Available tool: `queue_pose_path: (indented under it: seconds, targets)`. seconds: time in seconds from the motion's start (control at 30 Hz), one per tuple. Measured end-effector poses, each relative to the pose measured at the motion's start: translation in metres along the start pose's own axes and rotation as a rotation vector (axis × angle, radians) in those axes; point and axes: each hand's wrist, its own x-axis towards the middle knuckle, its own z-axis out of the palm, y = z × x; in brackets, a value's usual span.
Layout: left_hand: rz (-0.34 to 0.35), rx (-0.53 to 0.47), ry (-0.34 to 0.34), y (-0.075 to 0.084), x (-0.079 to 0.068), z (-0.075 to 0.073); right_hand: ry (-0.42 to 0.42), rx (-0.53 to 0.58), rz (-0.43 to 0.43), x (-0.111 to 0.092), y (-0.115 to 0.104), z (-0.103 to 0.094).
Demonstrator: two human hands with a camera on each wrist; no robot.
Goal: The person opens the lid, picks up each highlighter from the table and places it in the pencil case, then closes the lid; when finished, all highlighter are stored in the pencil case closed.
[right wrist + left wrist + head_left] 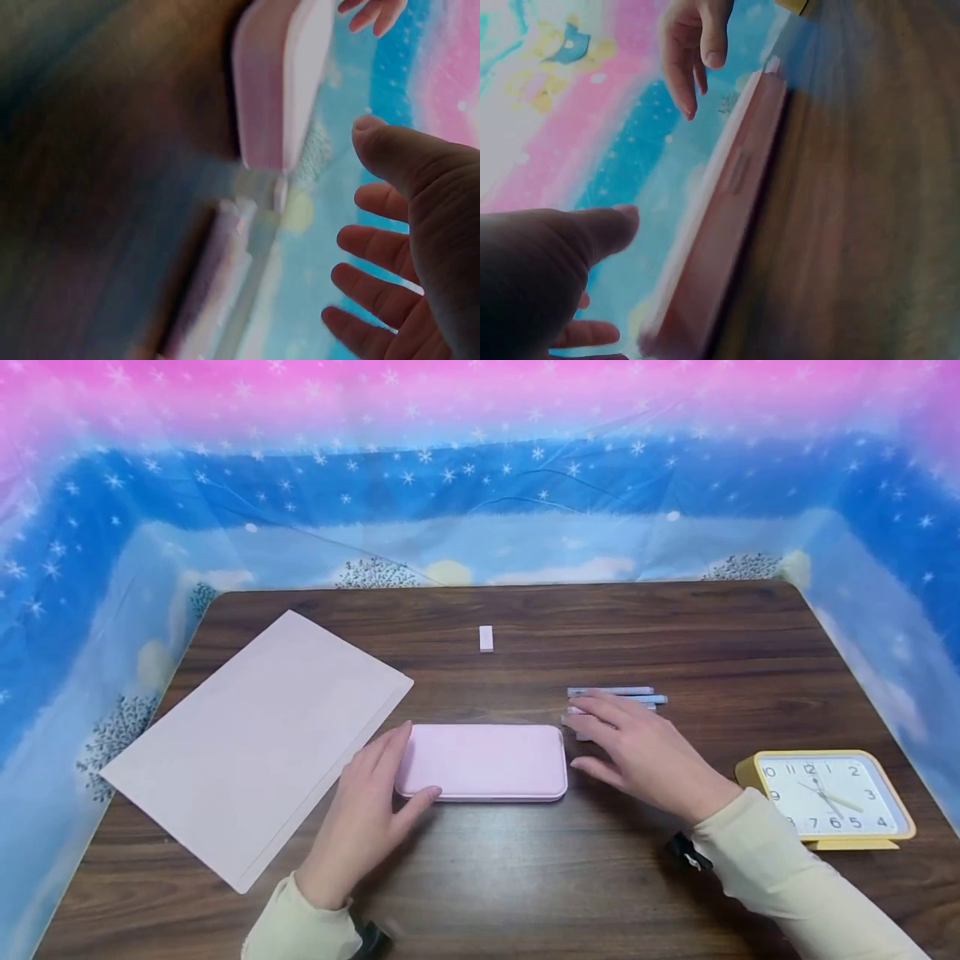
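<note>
A closed pink pencil case (483, 763) lies flat on the table in front of the person. At its left end is the left hand (363, 814), fingers extended along the side and thumb near the front edge; in the left wrist view this thumb stands apart from the case (724, 202). The right hand (645, 760) hovers off the case's right end with loosely spread fingers, partly covering a row of several pens (611, 691). Nothing sits between its fingers in the right wrist view, where the pens (214, 285) lie beside the hand.
A small white eraser (486, 638) lies toward the back. On the left is a large pale flat folder or sheet (262, 743), set at an angle. A yellow-framed clock (832, 793) stands by the right forearm. Patterned cloth (480, 485) surrounds the wooden table (525, 885).
</note>
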Motion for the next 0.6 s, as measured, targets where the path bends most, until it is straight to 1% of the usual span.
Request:
queue_pose_path:
  seconds: [0.13,0.23,0.4,0.6]
  targets:
    - [-0.092,-0.038,-0.029,-0.001,-0.005,0.005,-0.068,0.012,-0.015,0.002,-0.009,0.006]
    - [-0.136,-0.064,-0.041,-0.003,-0.007,0.007,-0.090,0.019,-0.034,0.004,-0.014,0.011]
    - [-0.178,-0.095,-0.069,-0.005,-0.007,0.011,-0.092,0.026,-0.058,0.005,-0.019,0.021]
    - [-0.200,-0.104,-0.090,-0.008,-0.006,0.015,-0.093,0.023,-0.063,0.005,-0.023,0.030]
